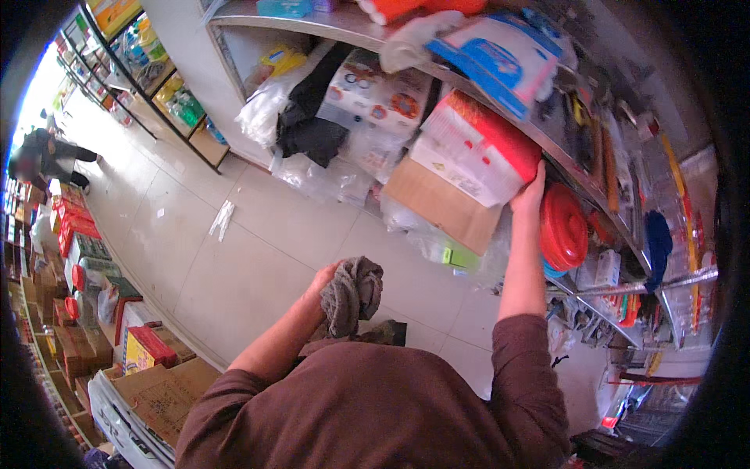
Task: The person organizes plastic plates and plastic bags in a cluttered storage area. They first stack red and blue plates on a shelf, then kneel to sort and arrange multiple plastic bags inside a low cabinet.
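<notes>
My left hand (326, 281) grips a bunched grey-brown cloth (353, 293) over the tiled floor, in front of my body. At the right, my right hand (529, 190) is on the end of a red and white cardboard box (480, 146) on the lower shelf. A brown cardboard flap (442, 202) sticks out from the box's near side. Whether my fingers close around the box's edge or only press on it is hard to see. Just right of that hand is a round red plastic lid or basin (563, 227). A printed carton (379, 97) lies farther left on the shelf.
A metal shelf edge (304, 24) runs above the box, bearing a blue and white package (504, 55). Clear plastic bags (319, 176) and black cloth (310, 132) hang toward the floor. Cartons (164, 398) line the left side. A person (50, 155) is at far left.
</notes>
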The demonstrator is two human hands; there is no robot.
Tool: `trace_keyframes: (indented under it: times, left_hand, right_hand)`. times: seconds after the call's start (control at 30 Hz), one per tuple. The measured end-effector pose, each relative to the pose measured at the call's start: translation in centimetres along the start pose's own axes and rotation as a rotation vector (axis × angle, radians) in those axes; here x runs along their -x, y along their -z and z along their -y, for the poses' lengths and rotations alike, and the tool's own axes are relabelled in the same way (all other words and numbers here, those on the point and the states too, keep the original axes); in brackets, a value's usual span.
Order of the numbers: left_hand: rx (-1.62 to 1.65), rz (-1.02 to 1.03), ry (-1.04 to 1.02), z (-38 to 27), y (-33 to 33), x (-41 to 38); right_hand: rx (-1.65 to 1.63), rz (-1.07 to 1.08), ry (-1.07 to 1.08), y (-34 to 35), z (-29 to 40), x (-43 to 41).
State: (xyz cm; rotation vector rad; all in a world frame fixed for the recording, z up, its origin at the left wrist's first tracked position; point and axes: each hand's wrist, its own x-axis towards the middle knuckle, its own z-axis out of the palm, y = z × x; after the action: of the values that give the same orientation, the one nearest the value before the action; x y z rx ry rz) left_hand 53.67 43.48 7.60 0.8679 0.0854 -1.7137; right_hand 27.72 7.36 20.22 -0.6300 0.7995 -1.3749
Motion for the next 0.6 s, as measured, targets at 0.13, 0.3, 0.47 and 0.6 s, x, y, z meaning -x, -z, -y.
trace_keyframes:
  times: [0.13,0.3,0.47,0.6]
  left_hand:
    - [-0.020,-0.135,-0.021,-4.2,1.2,2.3]
    - [0.018,-0.043,0.072,-7.6,4.5,0.9]
    - [0.243,-0.036,0.143,-7.4,8.8,-4.0]
    - [0.378,-0.288,0.229,-5.9,8.5,-7.9]
  right_hand:
    - [0.565,-0.286,0.006,-3.5,-4.0,-3.7]
    - [0.747,-0.262,0.312,-1.2,-7.0,-2.4]
    - [1.343,0.018,0.595,-1.6,-13.3,8.8]
    - [1.610,0.577,0.665,-4.9,-17.6,15.9]
